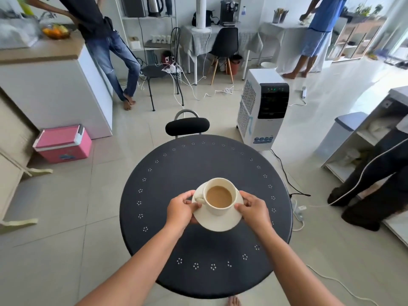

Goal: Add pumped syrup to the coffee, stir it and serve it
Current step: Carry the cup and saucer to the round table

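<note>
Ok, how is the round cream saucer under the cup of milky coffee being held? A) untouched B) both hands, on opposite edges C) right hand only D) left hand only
B: the left hand and the right hand each grip an opposite edge of the round cream saucer, over the dark round table.

In front of me stands a round, dark metal table [198, 164] with a ring of small flower-shaped perforations near its rim. Over its middle I grip a cream round ceramic saucer [217, 225] by its edges, my left hand [180, 209] on one side and my right hand [254, 209] on the other. A cream ceramic cup [217, 212] stands on it. I cannot tell whether the saucer touches the tabletop.
</note>
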Demonstrator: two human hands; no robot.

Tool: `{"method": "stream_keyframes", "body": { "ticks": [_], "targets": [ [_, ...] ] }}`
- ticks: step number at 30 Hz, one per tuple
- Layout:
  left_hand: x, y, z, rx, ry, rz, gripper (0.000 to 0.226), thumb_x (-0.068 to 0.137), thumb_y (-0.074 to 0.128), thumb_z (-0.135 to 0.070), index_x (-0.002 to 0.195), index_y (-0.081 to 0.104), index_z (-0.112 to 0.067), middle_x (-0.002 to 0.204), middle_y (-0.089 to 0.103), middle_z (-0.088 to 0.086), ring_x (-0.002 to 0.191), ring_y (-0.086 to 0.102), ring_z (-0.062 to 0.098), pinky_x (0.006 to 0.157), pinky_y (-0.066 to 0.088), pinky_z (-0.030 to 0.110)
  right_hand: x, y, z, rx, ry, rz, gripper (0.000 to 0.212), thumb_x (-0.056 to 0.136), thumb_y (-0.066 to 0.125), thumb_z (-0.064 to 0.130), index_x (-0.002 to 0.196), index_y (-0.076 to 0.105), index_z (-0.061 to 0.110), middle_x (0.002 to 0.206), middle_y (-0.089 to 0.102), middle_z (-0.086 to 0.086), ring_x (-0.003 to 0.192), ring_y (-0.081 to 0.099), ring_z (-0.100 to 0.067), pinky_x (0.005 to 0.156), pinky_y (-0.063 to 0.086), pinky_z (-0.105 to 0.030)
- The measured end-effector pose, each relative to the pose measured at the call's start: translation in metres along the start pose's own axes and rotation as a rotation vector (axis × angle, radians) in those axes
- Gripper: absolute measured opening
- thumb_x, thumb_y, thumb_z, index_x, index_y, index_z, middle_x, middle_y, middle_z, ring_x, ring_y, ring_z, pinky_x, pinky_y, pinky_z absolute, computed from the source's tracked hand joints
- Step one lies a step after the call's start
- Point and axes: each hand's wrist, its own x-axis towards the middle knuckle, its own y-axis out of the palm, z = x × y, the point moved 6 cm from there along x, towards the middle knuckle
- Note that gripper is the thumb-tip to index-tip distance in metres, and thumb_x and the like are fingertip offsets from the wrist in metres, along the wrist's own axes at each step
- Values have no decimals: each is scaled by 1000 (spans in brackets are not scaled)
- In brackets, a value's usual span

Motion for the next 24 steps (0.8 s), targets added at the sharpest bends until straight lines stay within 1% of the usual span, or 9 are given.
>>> {"method": "stream_keyframes", "body": {
  "ticks": [4, 6, 8, 10, 12, 15, 20, 22, 24],
  "targets": [
    [30, -1, -5, 14, -19, -61, 43, 85, 68, -2, 77, 77, -43, 84, 75, 11, 78, 75, 26, 61, 64, 48, 43, 12, 6, -12, 1, 61, 37, 80, 59, 9, 94, 70, 42, 62, 57, 8, 70, 58, -14, 78, 55, -40],
    [45, -1, -4, -3, -49, -104, 42, 84, 68, -1, 78, 78, -42, 84, 75, 9, 78, 74, 25, 57, 63, 43, 66, 19, 7, -19, 7, 102, 37, 80, 59, 9, 95, 70, 42, 68, 63, 3, 75, 61, -16, 78, 54, -39],
    [58, 0, -3, -35, -85, -134, 38, 84, 68, -1, 83, 78, -38, 87, 74, 10, 81, 74, 24, 54, 60, 33, 86, 24, 7, -16, 13, 135, 38, 80, 60, 10, 97, 70, 42, 69, 64, 5, 76, 62, -15, 75, 53, -35],
    [73, 2, 0, -67, -120, -161, 36, 84, 68, -1, 89, 79, -35, 91, 75, 11, 84, 75, 25, 56, 60, 31, 109, 29, 7, -16, 16, 161, 38, 81, 60, 10, 98, 70, 42, 73, 67, 9, 79, 65, -14, 75, 53, -32],
    [89, 5, 2, -80, -147, -196, 36, 84, 68, -1, 91, 79, -34, 93, 75, 11, 85, 75, 25, 56, 60, 32, 131, 35, 5, -12, 34, 180, 39, 81, 61, 9, 98, 69, 43, 79, 71, 9, 84, 67, -15, 77, 55, -33],
    [107, 9, 7, -83, -179, -239, 38, 82, 67, -1, 87, 78, -38, 90, 76, 9, 83, 74, 24, 56, 59, 31, 154, 44, 0, -12, 42, 205, 42, 80, 60, 9, 97, 68, 47, 78, 71, 13, 81, 66, -9, 72, 51, -27],
    [136, 13, 20, -88, -239, -305, 38, 82, 66, -1, 96, 77, -35, 93, 75, 10, 82, 74, 22, 55, 58, 29, 189, 60, -12, -46, 53, 260, 45, 81, 58, 11, 98, 66, 52, 68, 63, 11, 72, 59, -8, 64, 44, -21],
    [146, 14, 26, -82, -256, -323, 38, 83, 66, -1, 98, 77, -34, 94, 75, 12, 83, 73, 22, 56, 58, 29, 201, 68, -18, -71, 46, 281, 46, 80, 58, 11, 93, 66, 55, 60, 47, 6, 63, 49, -10, 64, 43, -24],
    [154, 13, 30, -69, -270, -338, 38, 83, 65, -1, 99, 76, -34, 95, 74, 13, 86, 73, 24, 58, 60, 32, 210, 75, -21, -99, 41, 292, 46, 80, 58, 11, 91, 66, 55, 59, 35, 6, 60, 41, -10, 64, 42, -27]
  ]
}}
